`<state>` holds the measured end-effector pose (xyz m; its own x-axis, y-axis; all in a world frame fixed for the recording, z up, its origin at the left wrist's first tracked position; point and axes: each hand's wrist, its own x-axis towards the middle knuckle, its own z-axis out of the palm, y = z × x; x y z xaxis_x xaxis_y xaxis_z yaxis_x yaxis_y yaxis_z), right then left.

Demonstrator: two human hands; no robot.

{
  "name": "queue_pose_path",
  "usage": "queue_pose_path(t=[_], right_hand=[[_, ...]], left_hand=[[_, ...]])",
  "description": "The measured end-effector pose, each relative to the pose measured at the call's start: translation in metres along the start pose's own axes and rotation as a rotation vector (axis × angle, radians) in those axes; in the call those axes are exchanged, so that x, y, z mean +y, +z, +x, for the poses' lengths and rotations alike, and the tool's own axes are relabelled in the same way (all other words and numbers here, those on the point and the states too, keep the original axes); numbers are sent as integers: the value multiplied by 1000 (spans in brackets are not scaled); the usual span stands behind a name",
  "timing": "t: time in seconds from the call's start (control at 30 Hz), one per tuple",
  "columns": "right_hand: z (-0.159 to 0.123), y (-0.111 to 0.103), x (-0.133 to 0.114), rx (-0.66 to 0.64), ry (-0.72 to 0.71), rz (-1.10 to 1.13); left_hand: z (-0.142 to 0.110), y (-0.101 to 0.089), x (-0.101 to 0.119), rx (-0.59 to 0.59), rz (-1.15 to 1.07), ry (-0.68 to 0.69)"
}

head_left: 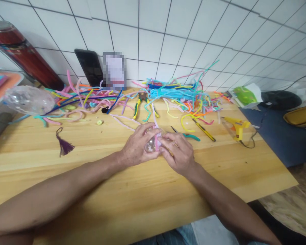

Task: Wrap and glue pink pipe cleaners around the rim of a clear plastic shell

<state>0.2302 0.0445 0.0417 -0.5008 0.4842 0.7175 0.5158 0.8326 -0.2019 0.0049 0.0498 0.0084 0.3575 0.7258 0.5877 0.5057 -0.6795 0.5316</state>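
My left hand [140, 144] is closed around a clear, shiny rounded object [150, 145] over the table's middle. A pink pipe cleaner [157, 141] lies against the object's right side, and a pale lilac pipe cleaner end [154, 115] sticks up above it. At that same side, the fingers of my right hand [177, 151] pinch the pink pipe cleaner; their tips partly hide it. Another pale strand [122, 121] runs away to the left from behind my left hand. Just beyond my right hand lie teal-handled pliers [192, 136], partly covered by it.
Colourful pipe cleaners [170, 93] are heaped along the wall with yellow-green pliers [137, 107]. A yellow cutter [204, 130] and a yellow glue gun [236, 127] lie to the right. On the left are a purple tassel [64, 144], a clear bottle-like object [30, 99] and a red flask [28, 54].
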Motion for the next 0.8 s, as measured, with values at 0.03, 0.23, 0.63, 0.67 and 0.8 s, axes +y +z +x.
queue_pose_path(t=[0.03, 0.23, 0.63, 0.67, 0.8], right_hand=[[0, 0, 0, 8, 1, 3], [2, -1, 2, 40, -19, -31], [-1, -2, -1, 55, -19, 20], [-1, -3, 0, 61, -2, 38], [-2, -2, 3, 44, 103, 87]], left_hand=[[0, 0, 0, -4, 5, -4], [-2, 0, 1, 0, 26, 29], [-1, -1, 4, 15, 83, 86], [-1, -1, 4, 11, 86, 80], [-2, -1, 2, -2, 84, 54]])
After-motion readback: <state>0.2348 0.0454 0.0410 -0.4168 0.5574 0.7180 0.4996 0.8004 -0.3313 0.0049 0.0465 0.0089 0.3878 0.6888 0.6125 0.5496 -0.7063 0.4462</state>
